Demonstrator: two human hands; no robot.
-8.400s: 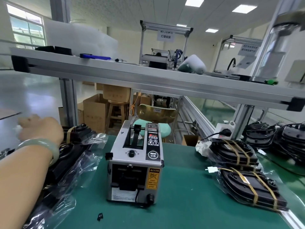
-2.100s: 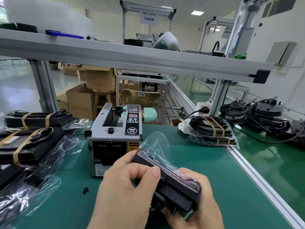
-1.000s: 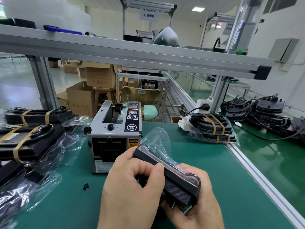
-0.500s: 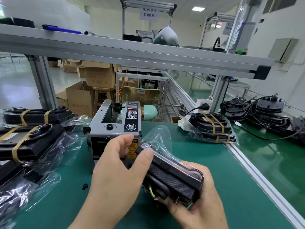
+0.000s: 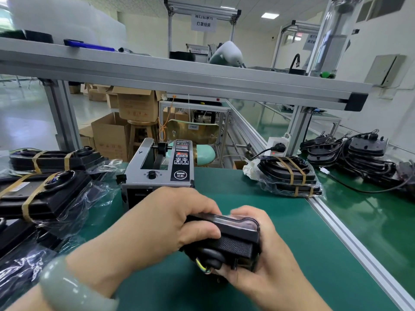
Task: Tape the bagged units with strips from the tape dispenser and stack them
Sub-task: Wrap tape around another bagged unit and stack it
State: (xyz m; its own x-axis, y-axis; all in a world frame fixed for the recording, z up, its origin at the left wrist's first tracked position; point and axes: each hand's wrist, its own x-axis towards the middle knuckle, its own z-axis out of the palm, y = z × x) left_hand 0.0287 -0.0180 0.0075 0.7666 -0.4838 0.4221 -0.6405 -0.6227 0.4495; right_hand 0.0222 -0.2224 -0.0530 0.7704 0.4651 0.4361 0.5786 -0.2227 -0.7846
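Left of the dispenser (image 5: 159, 169), taped units (image 5: 45, 194) in clear bags lie on the green mat (image 5: 247, 198), one behind another. A pale green bangle (image 5: 67, 288) circles the left wrist. The left hand (image 5: 161, 223), in front of the dispenser and hiding its lower face, grasps the left end of a black bagged unit (image 5: 233, 239), with fingers curled over the top and the thumb on the near side. The right hand (image 5: 265, 265) cups the same unit from below and the right, fingers wrapped round it. The unit is held above the mat, just in front of the dispenser. Right of the dispenser sits a stack (image 5: 289, 178) of two taped units. Farther right, beyond the rail (image 5: 336, 225), is a pile (image 5: 363, 158) of black units with cables.
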